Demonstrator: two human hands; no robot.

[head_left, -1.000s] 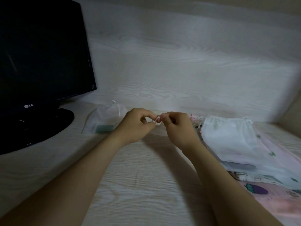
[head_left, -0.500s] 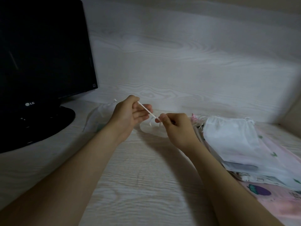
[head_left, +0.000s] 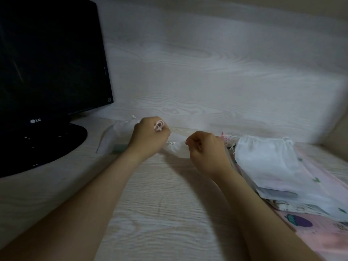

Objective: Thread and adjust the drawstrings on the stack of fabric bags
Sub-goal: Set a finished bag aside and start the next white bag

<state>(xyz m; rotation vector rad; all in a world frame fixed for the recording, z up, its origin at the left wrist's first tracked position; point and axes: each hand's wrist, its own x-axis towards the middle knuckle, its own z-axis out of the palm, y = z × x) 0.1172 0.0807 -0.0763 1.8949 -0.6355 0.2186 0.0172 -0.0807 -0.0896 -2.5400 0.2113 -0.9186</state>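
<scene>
Hands have drawn apart: left hand curls round a looped pink drawstring, right hand pinches the small white bag near the back edge of the desk, beside the stack of bags.

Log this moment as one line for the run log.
left hand: grips pink drawstring | right hand: pinches small white bag | stack of bags: on desk, right of hands | phase: adjusting drawstring
</scene>
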